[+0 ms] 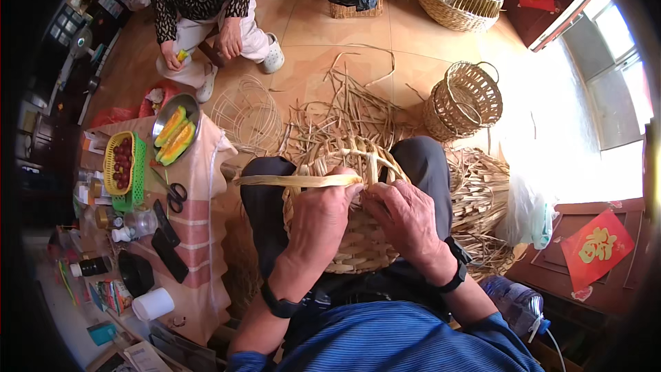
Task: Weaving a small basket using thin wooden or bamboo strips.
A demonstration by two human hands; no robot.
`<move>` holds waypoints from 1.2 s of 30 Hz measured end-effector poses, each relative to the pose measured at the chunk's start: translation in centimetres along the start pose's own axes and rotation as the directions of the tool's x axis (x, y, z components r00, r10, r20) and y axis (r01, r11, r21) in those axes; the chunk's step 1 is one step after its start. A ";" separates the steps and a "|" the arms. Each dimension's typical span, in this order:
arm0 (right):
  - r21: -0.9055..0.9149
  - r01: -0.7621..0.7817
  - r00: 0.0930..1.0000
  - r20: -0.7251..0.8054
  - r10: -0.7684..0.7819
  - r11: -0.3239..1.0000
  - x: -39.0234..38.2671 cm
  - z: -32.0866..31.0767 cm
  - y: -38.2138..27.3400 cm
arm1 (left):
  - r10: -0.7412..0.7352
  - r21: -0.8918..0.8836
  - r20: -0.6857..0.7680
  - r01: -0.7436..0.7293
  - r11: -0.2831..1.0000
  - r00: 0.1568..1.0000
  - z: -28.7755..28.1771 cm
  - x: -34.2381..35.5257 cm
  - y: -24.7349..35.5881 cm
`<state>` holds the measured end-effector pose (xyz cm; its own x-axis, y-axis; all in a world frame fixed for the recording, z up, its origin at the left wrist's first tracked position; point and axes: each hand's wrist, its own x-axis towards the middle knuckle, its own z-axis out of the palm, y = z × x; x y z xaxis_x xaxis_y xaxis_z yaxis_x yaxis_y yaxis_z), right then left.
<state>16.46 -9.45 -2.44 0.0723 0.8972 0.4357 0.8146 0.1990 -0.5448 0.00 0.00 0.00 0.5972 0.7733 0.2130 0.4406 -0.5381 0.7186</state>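
A half-woven basket [363,241] of pale plant strips rests between my knees, its open rim of ribs toward the top of the view. My left hand [318,220] is closed on a flat pale strip [288,180] that runs leftward across the basket, its end held near the rim. My right hand [403,224] is beside it, fingertips pinched at the basket's rim where the strip meets it; exactly what lies between those fingertips is partly hidden.
A cloth-covered table [196,227] holds cut fruit [172,134], scissors [175,196] and bottles. A seated person [200,21] is at upper left. Loose strips [344,96], a wire frame [244,110] and finished baskets [461,100] lie ahead. A water jug [509,303] is at lower right.
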 end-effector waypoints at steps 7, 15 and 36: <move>-0.172 0.043 0.999 0.019 -0.040 0.984 0.1 0.1 -0.1 | -0.143 0.210 0.061 0.127 0.969 0.988 1.6 2.1 0.6; -0.205 -0.073 0.980 0.168 0.109 0.976 0.7 0.1 -0.9 | -0.162 -0.162 0.029 0.165 0.973 0.986 1.5 2.6 -1.0; 0.068 -0.229 0.967 0.130 0.219 0.971 -0.9 -0.1 -1.4 | -0.067 -0.052 0.202 0.079 0.995 0.977 -0.4 0.8 0.5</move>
<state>15.36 -10.55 -2.01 0.1733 0.9623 0.2095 0.7354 0.0151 -0.6775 0.44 0.44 0.77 0.6893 0.7240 0.0263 0.4506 -0.4569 0.7669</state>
